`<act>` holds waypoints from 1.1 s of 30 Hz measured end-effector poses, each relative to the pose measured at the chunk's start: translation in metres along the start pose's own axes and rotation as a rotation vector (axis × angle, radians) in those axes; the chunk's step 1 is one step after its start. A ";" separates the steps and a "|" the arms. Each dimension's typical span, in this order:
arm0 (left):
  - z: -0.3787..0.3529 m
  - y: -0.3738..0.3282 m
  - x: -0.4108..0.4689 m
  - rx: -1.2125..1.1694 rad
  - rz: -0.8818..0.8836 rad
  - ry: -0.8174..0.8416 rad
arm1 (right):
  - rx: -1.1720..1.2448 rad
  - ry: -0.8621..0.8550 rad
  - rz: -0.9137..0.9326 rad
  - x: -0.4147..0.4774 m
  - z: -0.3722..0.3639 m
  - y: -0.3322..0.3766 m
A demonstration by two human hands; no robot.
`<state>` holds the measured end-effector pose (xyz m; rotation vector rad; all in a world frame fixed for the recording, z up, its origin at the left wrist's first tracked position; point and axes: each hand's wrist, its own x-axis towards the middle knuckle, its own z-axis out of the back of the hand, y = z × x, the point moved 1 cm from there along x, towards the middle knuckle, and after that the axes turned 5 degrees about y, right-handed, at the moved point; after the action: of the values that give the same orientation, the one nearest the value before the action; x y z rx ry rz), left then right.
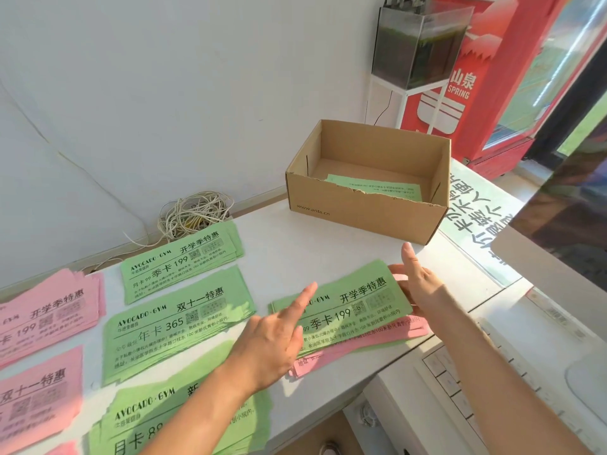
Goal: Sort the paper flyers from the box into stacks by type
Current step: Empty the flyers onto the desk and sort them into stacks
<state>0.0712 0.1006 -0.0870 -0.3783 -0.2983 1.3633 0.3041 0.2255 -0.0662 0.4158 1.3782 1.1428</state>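
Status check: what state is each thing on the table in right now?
cardboard box: open, upright, green flyer inside.
mixed pile: flat, green over pink.
left hand: open, forefinger on the pile.
right hand: open, at the pile's right end.
sorted stacks: flat, separate.

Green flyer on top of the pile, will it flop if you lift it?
Probably floppy: the green flyer looks like one thin paper sheet. It is likely very light, so a small push from the left hand resting on it could slide it off the pink flyers beneath.
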 end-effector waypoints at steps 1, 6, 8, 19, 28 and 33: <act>-0.003 0.002 0.001 0.041 -0.025 -0.035 | -0.041 0.015 0.013 -0.001 0.000 0.001; -0.006 -0.001 0.002 0.054 0.032 -0.077 | -0.415 -0.036 0.131 -0.001 -0.005 0.008; -0.004 0.000 0.003 -0.073 0.112 -0.017 | -0.485 -0.081 0.191 -0.006 -0.005 0.014; 0.051 -0.007 -0.046 -1.125 0.536 -0.368 | -0.284 0.014 0.479 -0.051 -0.033 0.058; 0.075 0.046 -0.137 -0.924 0.680 -0.502 | -0.764 0.152 0.814 -0.090 -0.133 0.065; 0.084 0.077 -0.189 -0.490 0.647 -0.336 | -0.676 -0.020 0.789 -0.102 -0.152 0.050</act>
<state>-0.0671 -0.0657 -0.0418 -0.6916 -0.8505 1.9928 0.1677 0.1080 -0.0040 0.4788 0.7168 2.1428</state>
